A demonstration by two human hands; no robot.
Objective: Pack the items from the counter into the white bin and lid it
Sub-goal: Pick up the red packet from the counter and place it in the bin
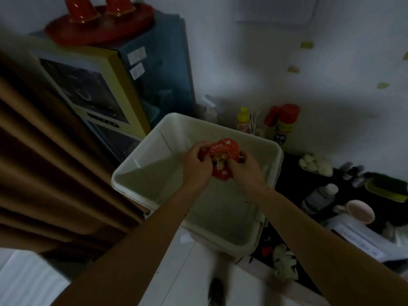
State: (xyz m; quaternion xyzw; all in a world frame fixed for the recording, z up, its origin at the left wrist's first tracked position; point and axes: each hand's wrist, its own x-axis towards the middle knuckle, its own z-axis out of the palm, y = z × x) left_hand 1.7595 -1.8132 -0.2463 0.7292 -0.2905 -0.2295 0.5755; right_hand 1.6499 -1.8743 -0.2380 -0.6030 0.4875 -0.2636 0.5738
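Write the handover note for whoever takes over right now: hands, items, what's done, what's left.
Hands: left hand and right hand both pinch the red packet, holding it over the white bin.
Bin: open, no lid on it, nothing visible inside.
Done: nothing packed yet.
Left: put the packet in, then the clear bottle, pink cup and the other items on the dark counter. Then lid the bin.

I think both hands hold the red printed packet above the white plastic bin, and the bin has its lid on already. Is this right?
Not quite: the white plastic bin has no lid on; the head view shows it open. The left hand and right hand do both grip the red printed packet above it.
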